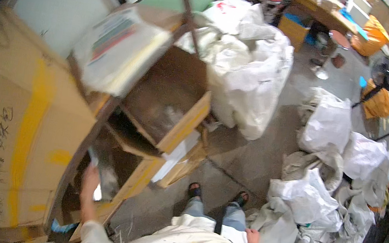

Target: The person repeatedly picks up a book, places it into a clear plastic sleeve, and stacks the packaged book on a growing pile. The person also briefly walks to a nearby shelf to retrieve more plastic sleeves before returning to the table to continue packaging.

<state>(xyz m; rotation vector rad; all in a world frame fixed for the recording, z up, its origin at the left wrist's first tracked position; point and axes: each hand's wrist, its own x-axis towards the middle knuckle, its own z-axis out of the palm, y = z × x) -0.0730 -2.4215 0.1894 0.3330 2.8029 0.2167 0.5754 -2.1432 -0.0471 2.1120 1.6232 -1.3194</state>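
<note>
My left hand (91, 179) reaches into an open cardboard box (137, 183) on the left. Clear, shiny plastic (107, 175) lies in that box, right beside my fingers. Blur hides whether the fingers grip it. My right hand (252, 238) hangs low at my side, against my white clothing, apart from the sacks. Its fingers are too indistinct to read. Just beyond the first box stands another open carton (184, 125), with some pale, see-through material at its bottom.
A large taped carton (25, 146) fills the left side. Flat plastic packs (119, 50) lie on top of the shelf. Big white sacks (247, 69) stand ahead; more white bags (308, 199) crowd the right. A round stool (338, 40) and a fan (383, 71) stand farther back.
</note>
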